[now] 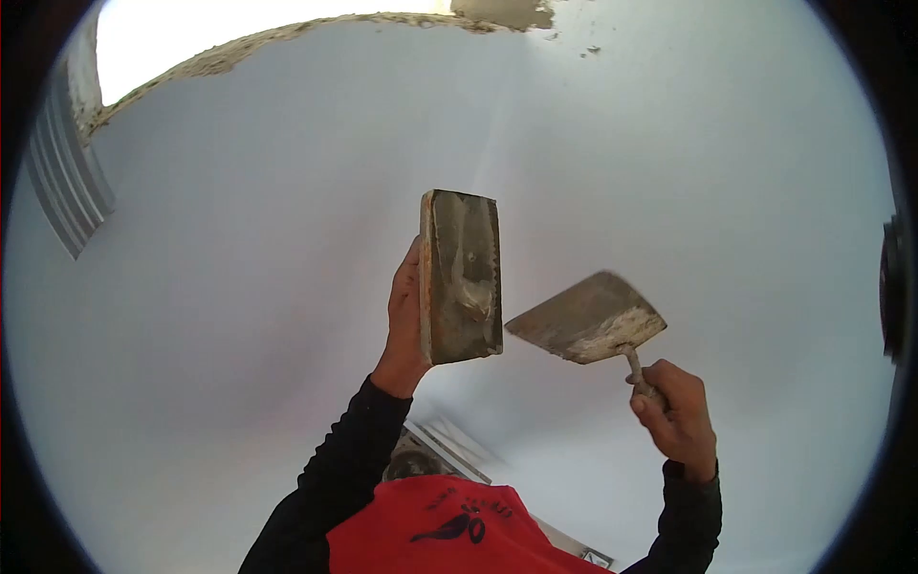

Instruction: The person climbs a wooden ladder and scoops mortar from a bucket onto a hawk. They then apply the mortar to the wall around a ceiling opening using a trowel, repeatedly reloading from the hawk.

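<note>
My left hand holds up a rectangular plastering float, its long sides nearly upright. A smear of wet, greyish plaster lies on its worn face. The float hides most of my fingers and any handle at its back. In my right hand, fingers wrap around the handle of a pointing-type trowel with a broad, tapered metal blade. Pale dried plaster coats the blade near the handle. The blade's tip points left, close to the float's lower right edge; a small gap shows between them.
A large pale, smooth surface fills most of the view. Along the top, a rough broken edge borders a bright opening, with a grey-brown patch beside it. Ribbed grey strips stand at the left. A dark object is at the far right.
</note>
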`<state>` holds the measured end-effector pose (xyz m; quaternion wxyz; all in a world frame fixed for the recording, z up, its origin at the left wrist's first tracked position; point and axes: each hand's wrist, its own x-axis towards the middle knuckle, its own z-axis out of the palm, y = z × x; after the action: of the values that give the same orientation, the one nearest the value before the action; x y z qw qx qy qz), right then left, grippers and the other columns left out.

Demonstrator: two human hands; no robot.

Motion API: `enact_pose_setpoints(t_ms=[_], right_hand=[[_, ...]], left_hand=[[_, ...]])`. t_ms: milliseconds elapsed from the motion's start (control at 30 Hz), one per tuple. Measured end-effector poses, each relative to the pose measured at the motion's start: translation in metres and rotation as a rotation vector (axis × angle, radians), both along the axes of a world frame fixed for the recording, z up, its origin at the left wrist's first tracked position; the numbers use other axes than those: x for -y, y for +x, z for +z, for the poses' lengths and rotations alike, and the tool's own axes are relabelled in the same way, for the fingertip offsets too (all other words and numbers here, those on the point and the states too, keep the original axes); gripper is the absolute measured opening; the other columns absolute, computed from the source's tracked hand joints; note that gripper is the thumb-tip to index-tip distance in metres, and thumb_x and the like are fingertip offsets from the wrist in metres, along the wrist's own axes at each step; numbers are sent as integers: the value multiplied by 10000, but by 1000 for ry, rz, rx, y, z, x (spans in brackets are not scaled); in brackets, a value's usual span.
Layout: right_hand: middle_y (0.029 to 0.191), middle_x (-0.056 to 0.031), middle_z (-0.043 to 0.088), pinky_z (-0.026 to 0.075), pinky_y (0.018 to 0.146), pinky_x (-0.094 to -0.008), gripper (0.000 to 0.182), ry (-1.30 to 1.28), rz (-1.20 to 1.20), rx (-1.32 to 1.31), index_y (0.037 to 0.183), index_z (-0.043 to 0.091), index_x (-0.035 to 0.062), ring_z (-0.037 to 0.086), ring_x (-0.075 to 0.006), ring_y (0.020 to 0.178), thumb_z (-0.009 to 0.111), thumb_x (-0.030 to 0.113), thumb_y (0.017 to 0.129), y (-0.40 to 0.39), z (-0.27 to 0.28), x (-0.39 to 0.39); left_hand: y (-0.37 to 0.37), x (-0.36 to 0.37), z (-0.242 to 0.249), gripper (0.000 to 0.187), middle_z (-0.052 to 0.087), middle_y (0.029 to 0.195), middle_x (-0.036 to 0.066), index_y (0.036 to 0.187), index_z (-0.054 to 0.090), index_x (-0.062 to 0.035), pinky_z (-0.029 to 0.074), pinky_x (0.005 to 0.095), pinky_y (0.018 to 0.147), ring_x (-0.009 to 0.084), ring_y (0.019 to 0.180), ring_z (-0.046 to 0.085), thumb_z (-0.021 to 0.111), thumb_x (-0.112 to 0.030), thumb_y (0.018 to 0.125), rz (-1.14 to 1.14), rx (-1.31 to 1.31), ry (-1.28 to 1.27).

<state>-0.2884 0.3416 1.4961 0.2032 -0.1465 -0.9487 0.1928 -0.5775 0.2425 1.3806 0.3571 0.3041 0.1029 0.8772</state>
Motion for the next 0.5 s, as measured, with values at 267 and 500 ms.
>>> enact_pose_setpoints(t_ms=[267, 500], right_hand=[[778, -105, 551, 448, 522, -348, 237, 269, -4, -46, 899, 596, 4, 556, -253, 608, 732, 68, 716, -17, -2, 15], [795, -96, 545, 444, 515, -342, 244, 385, -47, -249, 912, 584, 14, 559, -245, 615, 730, 38, 717, -18, -22, 21]], left_hand=[[15, 21, 50, 295, 590, 1029, 44, 1242, 444, -55, 569, 245, 723, 97, 855, 621, 385, -221, 1005, 114, -88, -166], [28, 44, 51, 234, 580, 993, -5, 1162, 506, -50, 494, 202, 736, 28, 837, 553, 423, -190, 993, 167, -320, -240]])
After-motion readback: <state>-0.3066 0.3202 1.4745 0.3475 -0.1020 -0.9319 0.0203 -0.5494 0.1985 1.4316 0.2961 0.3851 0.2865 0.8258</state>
